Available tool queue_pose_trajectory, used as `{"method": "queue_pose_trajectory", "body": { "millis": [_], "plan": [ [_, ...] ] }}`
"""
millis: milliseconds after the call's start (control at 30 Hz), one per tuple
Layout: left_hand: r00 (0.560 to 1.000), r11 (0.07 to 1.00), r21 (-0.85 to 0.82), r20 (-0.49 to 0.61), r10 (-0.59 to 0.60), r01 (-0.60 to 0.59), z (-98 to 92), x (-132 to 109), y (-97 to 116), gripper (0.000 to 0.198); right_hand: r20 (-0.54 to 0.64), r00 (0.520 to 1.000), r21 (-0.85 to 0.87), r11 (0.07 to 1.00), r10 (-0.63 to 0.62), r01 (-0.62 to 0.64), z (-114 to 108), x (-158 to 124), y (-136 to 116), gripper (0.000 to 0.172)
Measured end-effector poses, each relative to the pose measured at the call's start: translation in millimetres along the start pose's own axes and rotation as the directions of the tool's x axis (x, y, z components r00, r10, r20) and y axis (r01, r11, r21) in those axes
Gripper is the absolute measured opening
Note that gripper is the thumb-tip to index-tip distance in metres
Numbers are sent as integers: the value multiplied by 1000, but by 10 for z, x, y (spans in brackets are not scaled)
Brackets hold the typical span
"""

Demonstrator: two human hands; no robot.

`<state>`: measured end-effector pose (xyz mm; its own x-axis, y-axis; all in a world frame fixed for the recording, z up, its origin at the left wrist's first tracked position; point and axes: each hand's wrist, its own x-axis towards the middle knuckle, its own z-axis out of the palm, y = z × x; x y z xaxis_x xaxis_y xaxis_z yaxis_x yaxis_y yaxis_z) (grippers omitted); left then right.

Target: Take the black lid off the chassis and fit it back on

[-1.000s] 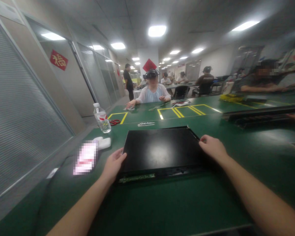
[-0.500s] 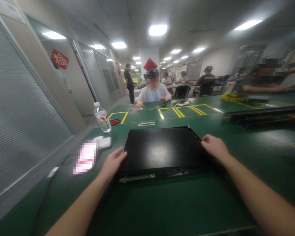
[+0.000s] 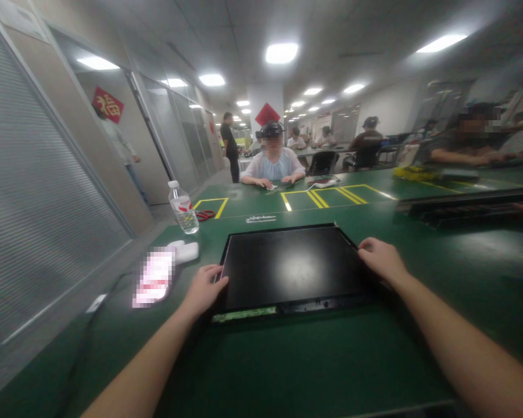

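Observation:
A glossy black screen panel (image 3: 279, 267) lies face up inside a thin black frame (image 3: 283, 228) on the green table. The frame's far rim shows behind the panel, and a green strip (image 3: 244, 315) shows at its near left edge. My left hand (image 3: 206, 289) is closed on the panel's left edge, thumb on top, fingers along the frame's side. At the right side, my right hand (image 3: 381, 259) has its fingers closed at the frame's edge; its fingertips are partly hidden.
On the left stand a water bottle (image 3: 183, 209) and red-handled scissors (image 3: 205, 215), with a phone (image 3: 154, 277) and a white object (image 3: 186, 252) nearer. Small white pieces (image 3: 261, 219) lie beyond the frame. A co-worker (image 3: 272, 162) sits opposite; long black parts (image 3: 470, 206) lie right.
The panel has shifted toward me and sits lower in the frame, so the far rim now shows. My left hand moved slightly with it; my right hand stayed about in place.

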<state>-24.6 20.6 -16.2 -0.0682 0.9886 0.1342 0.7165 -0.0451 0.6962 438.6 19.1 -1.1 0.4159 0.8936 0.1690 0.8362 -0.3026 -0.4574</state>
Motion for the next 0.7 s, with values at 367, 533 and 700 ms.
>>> {"method": "queue_pose_trajectory", "body": {
  "millis": [367, 533, 700],
  "plan": [
    [999, 990, 134, 15, 47, -49, 58, 48, -75, 46, -13, 1000, 28, 1000, -13, 14, 18, 37, 45, 21],
    [998, 985, 156, 9, 70, -70, 70, 49, -87, 43, -21, 1000, 9, 1000, -23, 23, 26, 28, 37, 21],
    [997, 978, 197, 28, 69, -73, 75, 35, -62, 45, -12, 999, 9, 1000, -29, 30, 26, 34, 40, 22]
  ]
}}
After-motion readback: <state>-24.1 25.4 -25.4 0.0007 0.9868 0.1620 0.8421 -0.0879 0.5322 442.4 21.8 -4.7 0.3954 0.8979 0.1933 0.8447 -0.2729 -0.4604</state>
